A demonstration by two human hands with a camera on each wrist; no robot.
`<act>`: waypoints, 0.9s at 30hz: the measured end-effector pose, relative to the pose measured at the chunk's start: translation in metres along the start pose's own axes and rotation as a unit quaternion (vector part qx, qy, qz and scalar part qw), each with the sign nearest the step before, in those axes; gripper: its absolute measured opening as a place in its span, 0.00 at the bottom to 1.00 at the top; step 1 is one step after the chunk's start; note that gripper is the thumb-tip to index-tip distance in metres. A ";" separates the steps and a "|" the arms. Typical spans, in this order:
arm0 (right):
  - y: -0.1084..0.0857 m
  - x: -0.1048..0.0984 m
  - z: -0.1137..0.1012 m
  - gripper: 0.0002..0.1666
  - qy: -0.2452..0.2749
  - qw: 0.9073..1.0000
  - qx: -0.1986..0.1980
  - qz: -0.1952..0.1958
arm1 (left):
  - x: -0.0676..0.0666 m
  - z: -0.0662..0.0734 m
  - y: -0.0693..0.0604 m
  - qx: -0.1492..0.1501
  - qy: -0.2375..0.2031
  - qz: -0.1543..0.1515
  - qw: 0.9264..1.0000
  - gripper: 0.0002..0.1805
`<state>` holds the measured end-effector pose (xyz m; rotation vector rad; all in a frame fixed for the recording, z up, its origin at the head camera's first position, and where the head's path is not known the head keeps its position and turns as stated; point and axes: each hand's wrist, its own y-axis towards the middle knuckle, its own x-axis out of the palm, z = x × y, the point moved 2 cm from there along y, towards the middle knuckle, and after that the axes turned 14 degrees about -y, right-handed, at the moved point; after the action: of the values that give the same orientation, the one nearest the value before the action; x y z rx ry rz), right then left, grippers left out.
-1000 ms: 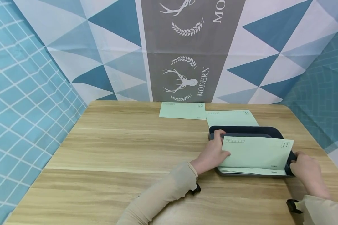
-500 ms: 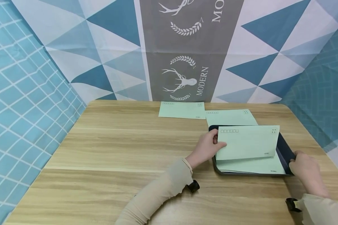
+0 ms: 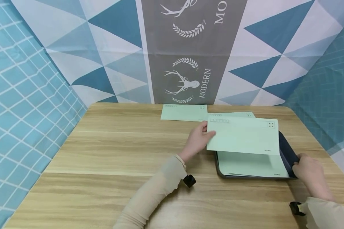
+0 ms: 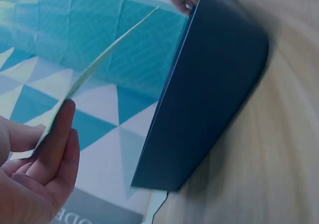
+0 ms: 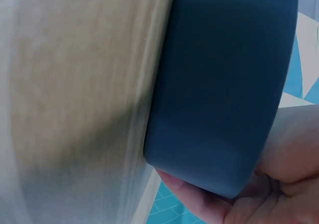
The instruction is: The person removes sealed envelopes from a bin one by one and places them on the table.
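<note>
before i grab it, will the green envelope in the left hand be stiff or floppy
The green envelope is probably light: the left hand pinches one end only. Thin and slightly curved, it likely bends, but may not flop, as its free end extends unfolded.

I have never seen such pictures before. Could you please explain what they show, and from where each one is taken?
There is no machine, only a person's two bare hands. The wide view comes from a camera on the head; the close ones from cameras on each wrist. The left hand pinches a pale green envelope above a dark tray, where more envelopes lie. The right hand grips the tray's right end. Two further envelopes lie farther back on the wooden table.
</note>
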<state>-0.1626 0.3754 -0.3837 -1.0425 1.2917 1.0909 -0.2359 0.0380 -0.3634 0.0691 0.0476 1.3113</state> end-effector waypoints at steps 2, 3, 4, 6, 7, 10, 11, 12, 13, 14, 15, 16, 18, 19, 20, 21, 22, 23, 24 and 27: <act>0.000 0.000 0.000 0.20 0.002 1.000 -0.001 0.006 | -0.009 0.002 0.001 0.010 0.004 0.008 1.000 0.11; 0.000 0.000 0.000 0.19 0.002 1.000 -0.002 0.009 | -0.013 0.003 0.001 0.013 0.004 0.013 1.000 0.10; 0.000 0.000 0.000 0.19 0.003 1.000 0.000 0.012 | -0.018 0.004 0.001 0.016 0.005 0.019 1.000 0.09; 0.000 0.000 0.000 0.18 0.002 1.000 -0.003 0.016 | -0.028 0.005 0.000 0.020 0.002 0.031 0.999 0.09; 0.000 0.000 0.001 0.18 0.001 1.000 -0.006 0.018 | -0.033 0.005 0.000 0.021 -0.004 0.038 0.999 0.10; 0.000 0.000 0.001 0.18 -0.001 1.000 -0.012 0.019 | -0.048 0.005 0.000 0.020 -0.021 0.062 0.998 0.12; 0.000 0.000 0.000 0.18 -0.001 1.000 -0.013 0.021 | -0.053 0.005 0.000 0.021 -0.024 0.071 0.997 0.12; 0.000 0.000 0.000 0.19 -0.001 1.000 -0.013 0.020 | -0.058 0.005 0.000 0.020 -0.025 0.081 0.996 0.12; 0.000 0.000 0.000 0.19 -0.001 1.000 -0.012 0.018 | -0.063 0.005 0.001 0.018 -0.026 0.090 0.995 0.13; 0.000 0.001 0.000 0.19 -0.002 1.000 -0.010 0.016 | -0.067 0.005 0.001 0.017 -0.027 0.099 0.995 0.13; 0.000 0.001 0.000 0.19 -0.002 1.000 -0.010 0.016 | -0.072 0.006 0.001 0.019 -0.020 0.109 0.994 0.12; 0.000 0.001 0.000 0.19 -0.002 1.000 -0.009 0.014 | -0.077 0.006 0.001 0.022 -0.014 0.118 0.993 0.12; 0.000 0.001 0.000 0.19 -0.002 1.000 -0.008 0.011 | -0.087 0.006 0.003 0.026 -0.017 0.134 0.990 0.12; 0.000 0.001 0.000 0.19 -0.002 1.000 -0.008 0.010 | -0.092 0.005 0.003 0.029 -0.020 0.140 0.989 0.12; 0.000 0.001 0.000 0.19 -0.002 1.000 -0.008 0.011 | -0.097 0.004 0.004 0.031 -0.022 0.148 0.988 0.12; 0.000 0.001 0.000 0.19 -0.001 1.000 -0.006 0.010 | -0.101 0.003 0.004 0.031 -0.026 0.154 0.987 0.12; 0.000 0.001 0.000 0.19 -0.001 1.000 -0.006 0.010 | -0.105 0.002 0.005 0.028 -0.033 0.159 0.986 0.13; 0.000 0.001 0.000 0.20 -0.001 1.000 -0.004 0.010 | -0.109 0.000 0.005 0.024 -0.040 0.164 0.985 0.14; 0.000 0.001 -0.001 0.20 0.000 1.000 -0.004 0.010 | -0.113 -0.001 0.005 0.019 -0.039 0.170 0.985 0.14; 0.000 0.000 -0.001 0.20 0.000 1.000 -0.002 0.009 | -0.123 -0.006 0.003 0.008 -0.043 0.188 0.981 0.15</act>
<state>-0.1624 0.3744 -0.3841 -1.0360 1.3008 1.1074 -0.2712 -0.0798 -0.3693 0.1543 -0.0312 1.6846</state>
